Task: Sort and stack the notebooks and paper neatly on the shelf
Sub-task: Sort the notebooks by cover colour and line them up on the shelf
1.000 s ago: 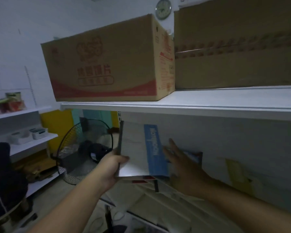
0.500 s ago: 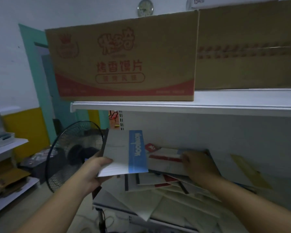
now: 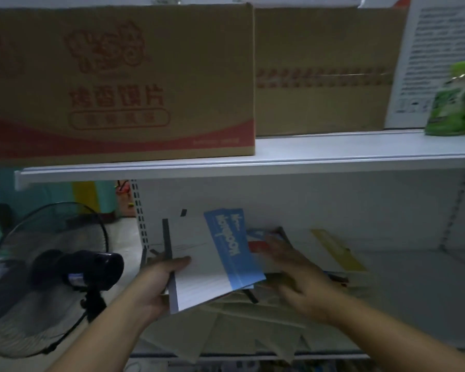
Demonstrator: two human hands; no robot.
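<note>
My left hand (image 3: pixel 161 280) grips a stack of white notebooks with a blue band (image 3: pixel 212 259) by its left edge, thumb on the top cover, held tilted just above the lower shelf (image 3: pixel 387 304). A loose heap of papers and notebooks (image 3: pixel 242 326) lies on that shelf beneath and to the right. My right hand (image 3: pixel 295 272) reaches over the heap, fingers spread toward a red and white notebook (image 3: pixel 255 244) at the back; whether it touches the notebook cannot be told because of blur. A yellow sheet (image 3: pixel 338 251) lies further right.
The upper shelf (image 3: pixel 306 154) carries two cardboard boxes (image 3: pixel 118 81), a printed sheet (image 3: pixel 435 57) and a green packet (image 3: pixel 457 103). A black standing fan (image 3: pixel 51 275) is at the left, close to the shelf post (image 3: pixel 138 213).
The view swung right and closer to the shelf. My left hand brought the stack nearer the heap; my right hand drew back a little from the rear notebooks.
</note>
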